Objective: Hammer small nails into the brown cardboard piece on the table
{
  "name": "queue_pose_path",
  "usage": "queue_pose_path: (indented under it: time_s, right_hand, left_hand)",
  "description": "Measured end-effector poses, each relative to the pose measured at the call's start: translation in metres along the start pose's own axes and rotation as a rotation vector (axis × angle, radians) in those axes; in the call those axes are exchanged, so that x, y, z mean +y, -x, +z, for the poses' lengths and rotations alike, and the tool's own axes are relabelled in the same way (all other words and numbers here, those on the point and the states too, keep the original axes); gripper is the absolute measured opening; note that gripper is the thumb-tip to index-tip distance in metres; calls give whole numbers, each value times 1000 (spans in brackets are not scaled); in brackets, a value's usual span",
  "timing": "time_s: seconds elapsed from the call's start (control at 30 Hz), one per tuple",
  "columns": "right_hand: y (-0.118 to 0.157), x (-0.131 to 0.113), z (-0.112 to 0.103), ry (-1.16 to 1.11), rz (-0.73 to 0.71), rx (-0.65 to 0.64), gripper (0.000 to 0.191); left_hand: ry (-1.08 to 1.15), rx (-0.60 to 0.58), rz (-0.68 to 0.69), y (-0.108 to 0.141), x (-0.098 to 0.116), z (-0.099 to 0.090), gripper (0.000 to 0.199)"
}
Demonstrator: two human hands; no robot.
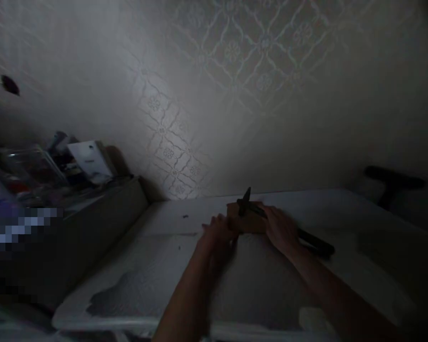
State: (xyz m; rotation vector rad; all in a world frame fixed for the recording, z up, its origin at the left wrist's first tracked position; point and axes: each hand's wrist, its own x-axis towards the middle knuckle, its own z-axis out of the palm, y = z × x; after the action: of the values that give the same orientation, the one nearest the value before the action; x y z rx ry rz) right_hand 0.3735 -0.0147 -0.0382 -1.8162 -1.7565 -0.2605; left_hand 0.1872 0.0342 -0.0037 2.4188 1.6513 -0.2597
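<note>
A hammer [244, 203] with a dark head is in my right hand [281, 230], whose fingers wrap round its handle. The handle runs out past the hand toward the lower right. Under and behind the hammer head is a brown block [249, 221], perhaps wood or cardboard; the dim light hides which. My left hand [217, 232] grips the left side of this block with bent fingers, its fingertips partly hidden. Whether the hammer head touches the block I cannot tell.
Both arms reach over a white table [146, 266] against a patterned wall [235, 95]. Small dark bits [185, 216] lie left of the hands. A cabinet [103, 228] at left bears a white box [91, 159] and clutter. A dark T-shaped object [392, 180] stands at right.
</note>
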Motion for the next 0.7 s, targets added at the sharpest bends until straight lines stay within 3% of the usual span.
queue_pose_path:
  time_s: [0.7]
  right_hand:
    - [0, 1, 0, 2, 1, 3, 43]
  left_hand:
    - [35, 21, 10, -2, -2, 2, 62]
